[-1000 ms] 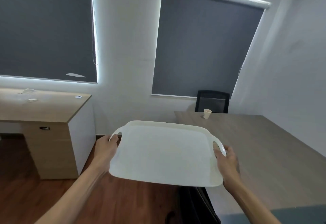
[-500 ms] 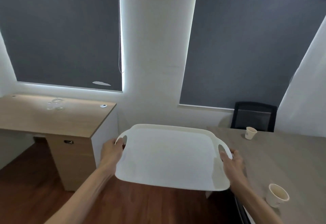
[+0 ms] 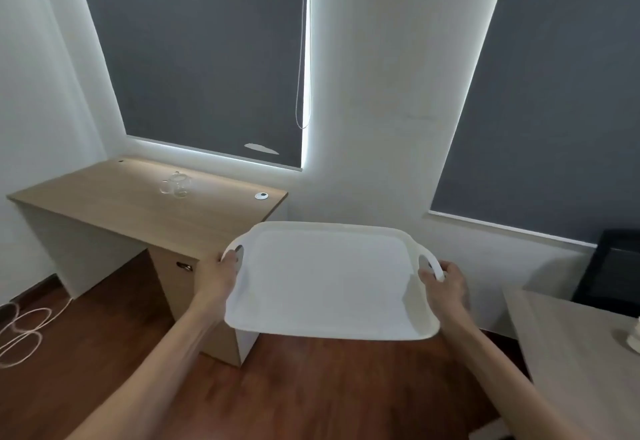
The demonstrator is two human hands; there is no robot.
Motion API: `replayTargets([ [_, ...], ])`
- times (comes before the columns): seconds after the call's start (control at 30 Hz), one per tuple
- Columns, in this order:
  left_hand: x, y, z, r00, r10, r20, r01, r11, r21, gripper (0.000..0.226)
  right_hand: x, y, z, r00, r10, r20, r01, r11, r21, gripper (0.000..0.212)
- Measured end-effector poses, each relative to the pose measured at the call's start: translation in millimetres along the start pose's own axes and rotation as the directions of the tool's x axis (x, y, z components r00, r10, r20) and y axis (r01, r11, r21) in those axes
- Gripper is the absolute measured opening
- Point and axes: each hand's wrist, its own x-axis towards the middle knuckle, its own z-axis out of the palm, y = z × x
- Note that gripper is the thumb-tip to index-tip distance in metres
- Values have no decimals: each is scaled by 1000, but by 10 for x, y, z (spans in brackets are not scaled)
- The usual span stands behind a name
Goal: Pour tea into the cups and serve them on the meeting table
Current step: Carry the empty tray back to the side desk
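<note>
I hold a white tray level in front of me, with nothing on it. My left hand grips its left handle and my right hand grips its right handle. A clear glass teapot stands on the wooden side desk ahead to the left. The grey meeting table shows at the lower right, with a sliver of a white cup at the frame's edge.
A black chair stands behind the meeting table. A white cable lies coiled on the wooden floor at the left. A small white disc sits on the desk. Two dark blinds cover the windows.
My view has swung left, from the meeting table toward the side desk. The cups on the table have slid out of sight, and the teapot has come closer. Both hands keep the tray.
</note>
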Motion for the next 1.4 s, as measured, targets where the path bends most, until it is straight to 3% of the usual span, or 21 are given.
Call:
replayTargets([
  [0.47, 1440, -93, -62, 984, -87, -154, 83, 996, -32, 31, 985, -452, 1577, 985, -44, 165, 37, 998, 45, 23],
  [0.93, 3581, -2, -727, 986, -27, -167, 35, 998, 51, 34, 1371, -1208, 3759, 976, -9, 217, -8, 997, 79, 22],
  [1.4, 5526, 3, -738, 966, -9, -260, 51, 987, 155, 40, 2323, -1599, 5796, 944, 36, 329, -61, 996, 65, 12],
])
